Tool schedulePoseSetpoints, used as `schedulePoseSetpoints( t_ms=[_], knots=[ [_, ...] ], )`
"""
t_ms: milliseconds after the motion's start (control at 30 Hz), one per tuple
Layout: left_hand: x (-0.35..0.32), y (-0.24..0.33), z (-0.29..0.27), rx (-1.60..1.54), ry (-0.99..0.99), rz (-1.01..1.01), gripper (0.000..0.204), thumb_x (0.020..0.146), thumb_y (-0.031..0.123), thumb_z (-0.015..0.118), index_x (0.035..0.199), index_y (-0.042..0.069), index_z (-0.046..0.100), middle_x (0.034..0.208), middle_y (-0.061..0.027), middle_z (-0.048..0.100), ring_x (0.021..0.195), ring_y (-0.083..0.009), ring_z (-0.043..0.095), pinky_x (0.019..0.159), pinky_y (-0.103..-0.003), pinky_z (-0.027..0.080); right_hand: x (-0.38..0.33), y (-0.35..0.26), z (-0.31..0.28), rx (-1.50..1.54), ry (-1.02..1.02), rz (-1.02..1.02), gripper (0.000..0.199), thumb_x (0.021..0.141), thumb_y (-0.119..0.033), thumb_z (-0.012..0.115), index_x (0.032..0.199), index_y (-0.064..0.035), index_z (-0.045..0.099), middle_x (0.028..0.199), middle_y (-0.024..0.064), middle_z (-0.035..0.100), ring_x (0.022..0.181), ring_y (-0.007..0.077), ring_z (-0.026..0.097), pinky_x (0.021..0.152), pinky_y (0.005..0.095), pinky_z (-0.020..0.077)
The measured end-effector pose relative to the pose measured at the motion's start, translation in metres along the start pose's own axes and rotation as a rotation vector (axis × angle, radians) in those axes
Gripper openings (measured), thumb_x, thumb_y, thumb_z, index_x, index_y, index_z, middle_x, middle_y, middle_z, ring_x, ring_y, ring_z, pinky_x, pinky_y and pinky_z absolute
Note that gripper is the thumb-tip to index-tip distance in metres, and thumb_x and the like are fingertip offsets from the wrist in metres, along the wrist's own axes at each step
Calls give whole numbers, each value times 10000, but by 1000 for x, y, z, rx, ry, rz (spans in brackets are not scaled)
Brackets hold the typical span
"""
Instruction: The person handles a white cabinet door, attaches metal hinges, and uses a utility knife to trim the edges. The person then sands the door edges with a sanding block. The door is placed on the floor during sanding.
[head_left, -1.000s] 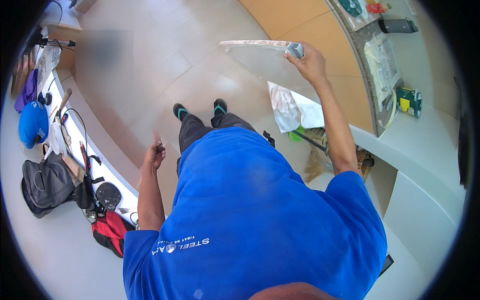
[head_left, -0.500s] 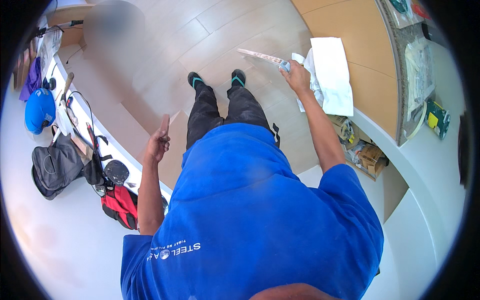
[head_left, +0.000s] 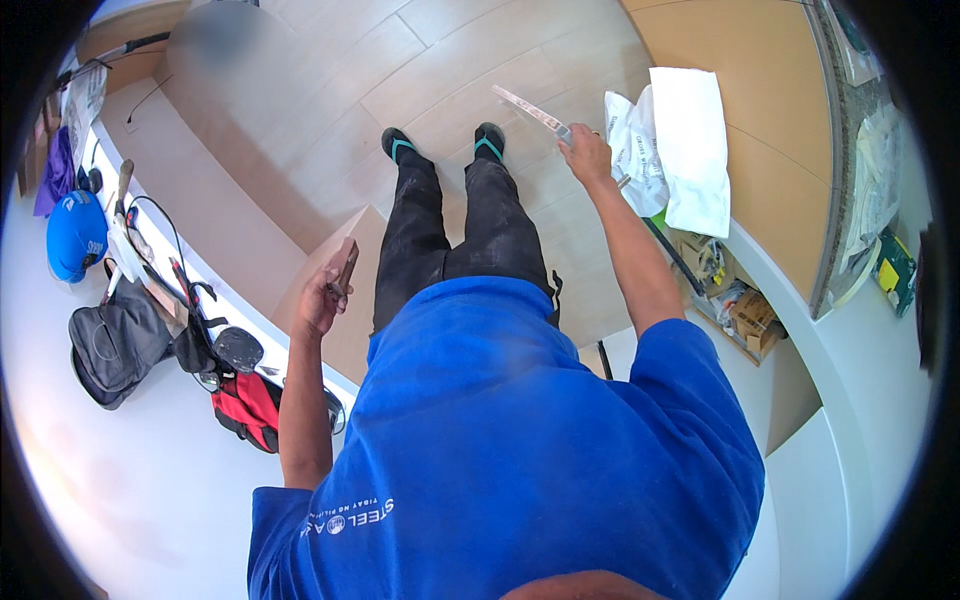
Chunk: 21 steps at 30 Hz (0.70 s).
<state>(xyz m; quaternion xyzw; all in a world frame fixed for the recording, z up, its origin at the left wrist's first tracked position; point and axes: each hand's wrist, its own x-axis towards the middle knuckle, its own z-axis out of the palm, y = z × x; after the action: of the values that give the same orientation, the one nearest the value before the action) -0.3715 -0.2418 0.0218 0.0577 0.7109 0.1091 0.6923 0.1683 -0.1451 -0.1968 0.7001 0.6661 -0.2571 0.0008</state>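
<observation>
My right hand point(head_left: 587, 155) is stretched forward at arm's length and grips one end of a thin clear plastic sheet point(head_left: 528, 108), seen almost edge-on above the tiled floor. My left hand point(head_left: 320, 300) is raised beside my left hip and holds a small flat brown piece point(head_left: 346, 265) upright between its fingers. My legs in black trousers and my dark shoes point(head_left: 440, 145) stand on the floor between the two hands. My blue shirt fills the lower middle of the view.
White plastic bags and a white sheet point(head_left: 675, 140) lie on the floor by my right hand. An open shelf point(head_left: 735, 295) with boxes is at the right. On the white counter at left lie a blue helmet point(head_left: 75, 235), a grey backpack point(head_left: 115, 340) and a red bag point(head_left: 250, 405).
The clear sheet has turned from broad face to nearly edge-on while my right hand stayed extended. My left hand, open a second ago, now holds the brown piece, and my view has shifted.
</observation>
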Motion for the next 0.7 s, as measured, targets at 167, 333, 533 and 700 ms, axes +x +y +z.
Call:
schedulePoseSetpoints(
  t_ms=[167, 333, 533, 700],
  knots=[
    [4, 8, 5, -9, -5, -6, 664, 942, 373, 616, 1541, 105, 515, 832, -92, 665, 534, -125, 557, 491, -255, 409, 14, -5, 11, 7, -17, -14, 301, 899, -275, 778, 1089, -82, 645, 1071, 126, 705, 980, 374, 713, 813, 512, 575],
    [11, 13, 10, -28, -19, 7, 609, 962, 399, 624, 1473, 78, 541, 808, -95, 686, 524, -139, 578, 477, -258, 410, 25, -10, 30, 22, -58, -8, 259, 907, -248, 759, 1058, -77, 635, 1065, 131, 701, 993, 368, 709, 819, 512, 572],
    [15, 20, 16, -25, -25, -13, 626, 970, 387, 619, 1505, 74, 525, 810, -100, 681, 527, -134, 570, 481, -261, 416, 43, -29, 39, -27, -60, -69, 221, 906, -230, 730, 1058, -93, 646, 1056, 119, 703, 987, 347, 717, 810, 507, 577],
    [22, 32, 31, -46, -58, -1, 617, 982, 358, 619, 1510, 51, 525, 834, -112, 692, 531, -136, 571, 500, -263, 432, 60, -55, 51, -55, -102, -50, 221, 893, -202, 722, 1085, -109, 663, 1056, 98, 708, 996, 319, 718, 811, 504, 573]
  ],
)
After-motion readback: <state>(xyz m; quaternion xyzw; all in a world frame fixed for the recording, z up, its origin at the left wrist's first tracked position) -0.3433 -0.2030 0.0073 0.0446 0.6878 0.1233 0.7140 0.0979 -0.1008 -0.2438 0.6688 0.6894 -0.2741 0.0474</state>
